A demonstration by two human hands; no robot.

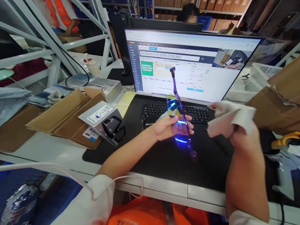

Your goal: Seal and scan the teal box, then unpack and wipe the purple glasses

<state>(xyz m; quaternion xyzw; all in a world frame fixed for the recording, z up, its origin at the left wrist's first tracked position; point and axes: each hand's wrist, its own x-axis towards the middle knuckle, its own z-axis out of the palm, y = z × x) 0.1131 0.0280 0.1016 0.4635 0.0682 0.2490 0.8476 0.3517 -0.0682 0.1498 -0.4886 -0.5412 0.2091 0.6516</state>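
Note:
Sunglasses with shiny blue-purple lenses and a dark purple frame [177,93] stand tilted in front of the monitor, above the black desk mat. My left hand [163,127] is closed on them, its thumb and fingers around the lens area. To the right, a crumpled white cloth or tissue [227,117] is gripped in my right hand [242,136], which is smeared by motion and partly covered by the cloth. The cloth and the sunglasses are apart. Left of my left hand sits a grey and white product box [106,123] with dark glasses pictured on it.
A monitor [174,72] stands behind a black keyboard [201,115]. Open brown cardboard [67,113] lies left, and a yellow-grey handheld scanner [286,165] right. A white cable [57,167] crosses my left arm. Other people are beyond the desk.

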